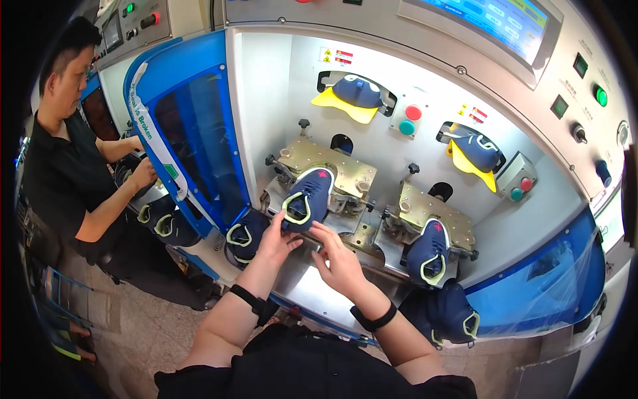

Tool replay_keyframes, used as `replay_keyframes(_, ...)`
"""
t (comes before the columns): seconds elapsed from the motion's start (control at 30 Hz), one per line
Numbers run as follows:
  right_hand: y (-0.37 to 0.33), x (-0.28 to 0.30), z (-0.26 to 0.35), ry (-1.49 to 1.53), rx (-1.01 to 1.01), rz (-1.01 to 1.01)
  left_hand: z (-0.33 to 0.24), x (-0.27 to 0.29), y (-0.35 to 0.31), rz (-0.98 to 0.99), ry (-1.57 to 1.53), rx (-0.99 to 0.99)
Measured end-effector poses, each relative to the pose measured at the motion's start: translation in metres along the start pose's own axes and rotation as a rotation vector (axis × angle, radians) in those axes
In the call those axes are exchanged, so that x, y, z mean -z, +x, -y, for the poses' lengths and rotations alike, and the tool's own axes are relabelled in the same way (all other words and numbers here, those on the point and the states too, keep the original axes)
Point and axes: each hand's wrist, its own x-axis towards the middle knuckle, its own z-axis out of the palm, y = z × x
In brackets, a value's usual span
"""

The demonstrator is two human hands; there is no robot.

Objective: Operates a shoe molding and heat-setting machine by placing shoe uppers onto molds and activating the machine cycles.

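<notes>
Handling at the left station looks midway: the navy shoe (318, 193) sits against the front of the left metal fixture (342, 174), toe with red mark pointing up toward the machine, collar facing the person. Both hands are at its heel end, so I'd judge its placement unfinished. Second navy shoe (420, 251) is at the right metal fixture (435, 211), same toe-in pose, no hand on it; looks placed, but can't tell if it's secured. Off the fixtures: another shoe (247, 234) at lower left, more dark footwear (458, 311) at lower right; neither looks dealt with at a fixture, my guess only.

Shoe vs fingers: left hand (271, 243) is at the heel's left and lower side, fingers partly curled and touching it; firm grip or mere support, can't tell. Right hand (337, 259) is just right of the heel, thumb and index well apart, nothing clearly held; fingertips near the heel, contact unclear. Both hands are above the steel tabletop (302, 289). Co-worker (80, 173) at far left, busy at the neighbouring machine, apart from these hands.
</notes>
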Motion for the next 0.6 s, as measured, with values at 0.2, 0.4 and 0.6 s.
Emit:
replay_keyframes(0.2,0.038,-0.055,-0.015,-0.228,-0.001,0.033,-0.003,0.005,0.003,0.026,0.025,-0.031)
replay_keyframes(0.4,0.043,-0.078,-0.02,-0.299,-0.081,0.025,-0.002,0.019,0.011,0.141,0.067,-0.052)
replay_keyframes(0.6,0.044,-0.083,-0.018,-0.363,-0.109,-0.005,0.001,0.023,0.016,0.14,0.05,0.002)
